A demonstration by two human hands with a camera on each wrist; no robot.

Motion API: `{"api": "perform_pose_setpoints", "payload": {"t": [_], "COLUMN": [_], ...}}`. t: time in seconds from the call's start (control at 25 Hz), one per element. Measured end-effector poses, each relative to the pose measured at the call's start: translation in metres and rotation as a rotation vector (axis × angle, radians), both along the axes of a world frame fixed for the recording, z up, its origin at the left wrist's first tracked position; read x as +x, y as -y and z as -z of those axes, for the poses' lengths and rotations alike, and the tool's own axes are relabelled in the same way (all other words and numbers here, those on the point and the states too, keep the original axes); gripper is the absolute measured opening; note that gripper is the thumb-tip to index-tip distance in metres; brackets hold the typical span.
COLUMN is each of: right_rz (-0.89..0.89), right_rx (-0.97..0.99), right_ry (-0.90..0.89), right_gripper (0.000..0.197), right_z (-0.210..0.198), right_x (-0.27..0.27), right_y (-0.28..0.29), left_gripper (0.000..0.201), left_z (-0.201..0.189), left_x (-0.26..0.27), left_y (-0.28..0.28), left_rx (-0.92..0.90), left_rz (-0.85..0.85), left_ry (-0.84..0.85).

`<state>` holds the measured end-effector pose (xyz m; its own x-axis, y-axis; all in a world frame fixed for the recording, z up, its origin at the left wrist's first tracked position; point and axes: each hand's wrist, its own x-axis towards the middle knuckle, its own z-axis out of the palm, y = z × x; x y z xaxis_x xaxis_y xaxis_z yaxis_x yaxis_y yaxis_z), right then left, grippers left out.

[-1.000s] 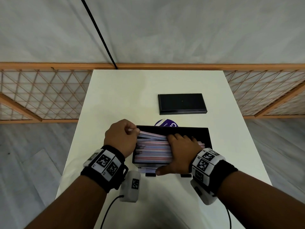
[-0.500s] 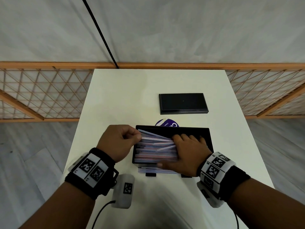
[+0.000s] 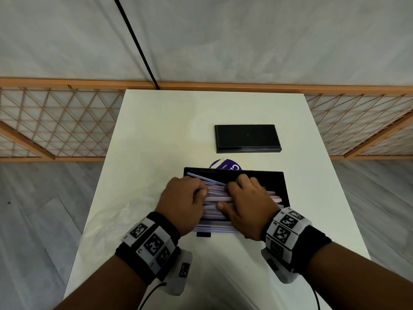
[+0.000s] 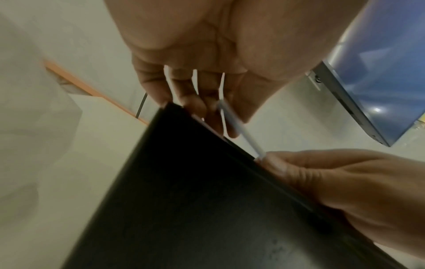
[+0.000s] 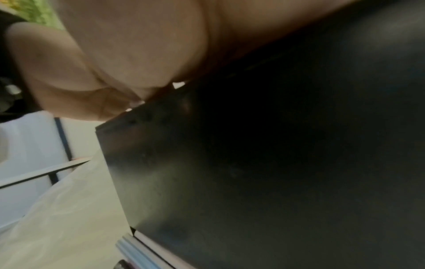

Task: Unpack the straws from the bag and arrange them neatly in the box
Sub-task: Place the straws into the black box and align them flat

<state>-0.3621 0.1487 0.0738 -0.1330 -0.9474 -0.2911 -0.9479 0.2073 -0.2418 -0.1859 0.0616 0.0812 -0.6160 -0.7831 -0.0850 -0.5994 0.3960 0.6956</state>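
The open black box (image 3: 257,172) stands near the table's front, filled with pink, blue and white straws (image 3: 215,199) lying lengthwise. My left hand (image 3: 201,191) is at the box's left end, fingers curled, and pinches a pale blue straw (image 4: 239,127) between thumb and fingers. My right hand (image 3: 232,194) lies over the middle of the pile with fingers curled down into the straws and the thumb stretched left. A few straws (image 3: 214,229) lie outside along the box's front wall (image 5: 276,163). A purple bag label (image 3: 225,166) shows behind the box.
The black lid (image 3: 247,138) lies flat farther back on the white table (image 3: 156,142). A wooden lattice rail (image 3: 55,121) runs behind and beside the table. A black cable (image 3: 136,43) hangs down the grey wall.
My left hand slid right onto the box's left end. My right hand went from lying flat on the straws to curling its fingers into them. Both hands are now closer together.
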Motion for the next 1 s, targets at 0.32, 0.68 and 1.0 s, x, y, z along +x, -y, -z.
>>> {"api": "perform_pose_setpoints", "payload": {"t": [0.32, 0.68, 1.0], "right_rz": [0.038, 0.034, 0.013], "right_rx": [0.285, 0.267, 0.280], "right_ry": [0.017, 0.092, 0.132], "right_gripper": [0.119, 0.107, 0.118], "right_z": [-0.007, -0.010, -0.014], "right_x": [-0.013, -0.009, -0.012], "right_y": [0.001, 0.002, 0.010], "left_gripper": [0.029, 0.002, 0.019], "left_z": [-0.013, -0.022, -0.055], "left_x": [0.005, 0.002, 0.030], "left_y": [0.017, 0.028, 0.048], "left_rx": [0.055, 0.046, 0.276], "left_rz": [-0.334, -0.317, -0.470], "left_ry": [0.024, 0.047, -0.409]}}
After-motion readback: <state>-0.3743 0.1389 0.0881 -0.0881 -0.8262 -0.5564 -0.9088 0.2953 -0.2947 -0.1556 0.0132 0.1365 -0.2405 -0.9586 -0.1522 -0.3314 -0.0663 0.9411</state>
